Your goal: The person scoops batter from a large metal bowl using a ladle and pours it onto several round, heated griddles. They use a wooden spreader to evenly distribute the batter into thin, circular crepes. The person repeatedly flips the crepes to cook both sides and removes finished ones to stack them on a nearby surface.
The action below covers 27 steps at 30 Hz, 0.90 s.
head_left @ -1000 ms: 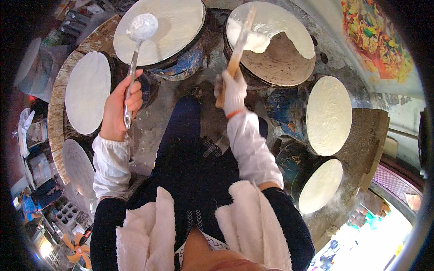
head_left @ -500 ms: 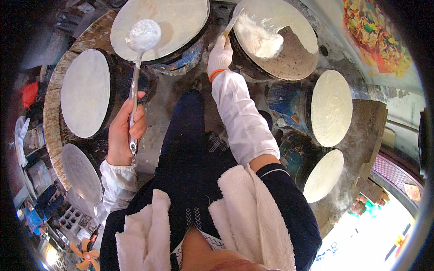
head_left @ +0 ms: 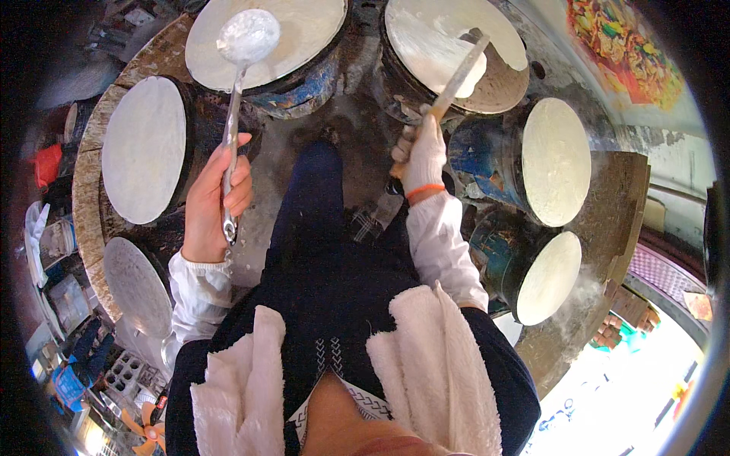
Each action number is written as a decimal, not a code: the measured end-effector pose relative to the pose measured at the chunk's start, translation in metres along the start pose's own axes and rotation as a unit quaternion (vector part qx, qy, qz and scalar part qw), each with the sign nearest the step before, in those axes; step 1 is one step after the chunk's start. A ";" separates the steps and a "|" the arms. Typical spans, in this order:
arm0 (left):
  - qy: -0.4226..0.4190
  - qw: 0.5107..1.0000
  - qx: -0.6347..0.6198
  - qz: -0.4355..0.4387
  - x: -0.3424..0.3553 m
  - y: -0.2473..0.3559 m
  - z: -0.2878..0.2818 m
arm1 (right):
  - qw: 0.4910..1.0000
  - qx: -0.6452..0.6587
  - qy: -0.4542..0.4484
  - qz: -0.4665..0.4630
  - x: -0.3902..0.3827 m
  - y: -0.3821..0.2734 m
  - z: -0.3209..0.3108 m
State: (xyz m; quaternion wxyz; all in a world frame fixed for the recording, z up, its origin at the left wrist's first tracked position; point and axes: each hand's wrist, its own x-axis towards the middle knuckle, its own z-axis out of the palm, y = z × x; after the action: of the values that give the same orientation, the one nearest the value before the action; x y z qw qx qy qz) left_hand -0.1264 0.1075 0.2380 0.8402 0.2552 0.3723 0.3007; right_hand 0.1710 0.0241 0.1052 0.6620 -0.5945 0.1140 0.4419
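My bare left hand (head_left: 218,199) is closed around the long metal handle of a ladle (head_left: 248,38). The ladle's batter-coated bowl hangs over the far-left round griddle (head_left: 262,76), whose top bears a pale sheet of batter. In a white knit glove with an orange cuff, my right hand (head_left: 423,156) grips a long flat spatula (head_left: 462,72). Its blade reaches over the far-right griddle (head_left: 498,91), where white batter (head_left: 426,53) covers most of the plate and a brown patch stays bare. Whether the blade touches the batter I cannot tell.
Two coated griddles (head_left: 557,163) (head_left: 547,277) stand on the right, with steam near the lower one. On the left are a coated griddle (head_left: 144,150) and a bare grey one (head_left: 135,287). A curved counter rim (head_left: 87,182) surrounds them. An orange fan (head_left: 148,429) is at lower left.
My right hand has moved right and nearer to me, its spatula now pointing toward the far right. Batter on that griddle lies smoother. The ladle has shifted slightly up and right.
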 end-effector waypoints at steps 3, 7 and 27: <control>-0.020 1.000 -0.005 -0.019 0.000 -0.009 0.014 | 0.990 -0.140 -0.018 -0.012 -0.013 0.011 0.035; -0.012 0.999 0.007 -0.037 -0.005 -0.027 0.033 | 0.977 -0.194 -0.048 -0.072 0.014 0.048 0.013; -0.054 0.991 0.043 -0.117 0.008 -0.092 0.105 | 0.871 -0.433 -0.025 -0.232 0.028 -0.075 -0.206</control>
State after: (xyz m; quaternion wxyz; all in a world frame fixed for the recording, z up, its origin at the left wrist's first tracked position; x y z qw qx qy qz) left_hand -0.0116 0.0287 0.2364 0.8769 0.2612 0.3660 0.1698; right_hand 0.3185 -0.1384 0.0826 0.4239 -0.8199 -0.2465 0.2955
